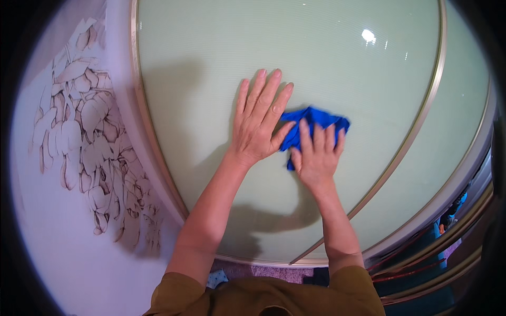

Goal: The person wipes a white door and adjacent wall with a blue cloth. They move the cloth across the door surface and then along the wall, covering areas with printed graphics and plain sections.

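Note:
Before me stands a glossy pale green door panel (pixel 336 71) in a gold-coloured metal frame. My left hand (pixel 257 126) lies flat on it, palm down, fingers stretched upward and holding nothing. To its right, my right hand (pixel 319 158) presses a crumpled blue cloth (pixel 325 116) against the panel with spread fingers. The cloth sticks out above the fingertips and to the left of the palm, and one edge reaches my left thumb. The rest of it is hidden under my right hand, which looks slightly blurred.
A white wall (pixel 71 245) with a brown floral drawing (pixel 95 146) adjoins the frame on the left. A gold upright strip (pixel 411 138) separates a second pale green panel (pixel 462 94) on the right. Low at right are open compartments with teal items (pixel 427 252). Purplish carpet (pixel 276 271) shows below.

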Available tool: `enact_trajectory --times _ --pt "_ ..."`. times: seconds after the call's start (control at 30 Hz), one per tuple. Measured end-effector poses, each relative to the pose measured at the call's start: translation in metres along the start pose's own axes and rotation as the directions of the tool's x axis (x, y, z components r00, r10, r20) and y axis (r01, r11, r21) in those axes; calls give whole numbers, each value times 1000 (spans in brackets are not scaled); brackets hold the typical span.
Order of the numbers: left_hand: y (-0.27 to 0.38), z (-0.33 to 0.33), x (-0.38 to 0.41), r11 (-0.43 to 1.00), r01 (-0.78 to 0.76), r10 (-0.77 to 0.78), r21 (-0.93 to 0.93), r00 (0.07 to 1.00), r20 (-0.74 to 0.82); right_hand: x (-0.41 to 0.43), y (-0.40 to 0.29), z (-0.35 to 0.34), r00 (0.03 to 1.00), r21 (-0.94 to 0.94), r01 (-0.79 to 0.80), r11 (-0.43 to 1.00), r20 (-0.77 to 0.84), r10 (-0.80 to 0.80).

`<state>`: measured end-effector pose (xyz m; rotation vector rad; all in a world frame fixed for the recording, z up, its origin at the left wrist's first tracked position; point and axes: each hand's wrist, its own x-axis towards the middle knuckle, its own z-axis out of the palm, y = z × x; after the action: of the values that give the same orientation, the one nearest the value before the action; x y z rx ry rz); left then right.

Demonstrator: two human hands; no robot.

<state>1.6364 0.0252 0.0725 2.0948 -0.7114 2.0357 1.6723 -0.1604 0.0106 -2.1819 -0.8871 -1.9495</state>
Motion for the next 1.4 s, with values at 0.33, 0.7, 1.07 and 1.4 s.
enact_trajectory --times 0.33,0.7,1.07,1.4 --pt "1 -9 -34 993 70 -68 -97 997 25 -87 14 9 998 -72 24 997 64 -20" --pt "26 -25 -144 943 313 -308 -114 949 64 -8 -33 12 996 51 77 996 48 -80" --pt "26 -46 -168 932 360 -357 39 898 256 -40 -23 10 997 8 43 999 59 -44" --pt "25 -43 -196 922 388 -386 17 911 145 19 -91 21 983 78 159 984 77 -165"
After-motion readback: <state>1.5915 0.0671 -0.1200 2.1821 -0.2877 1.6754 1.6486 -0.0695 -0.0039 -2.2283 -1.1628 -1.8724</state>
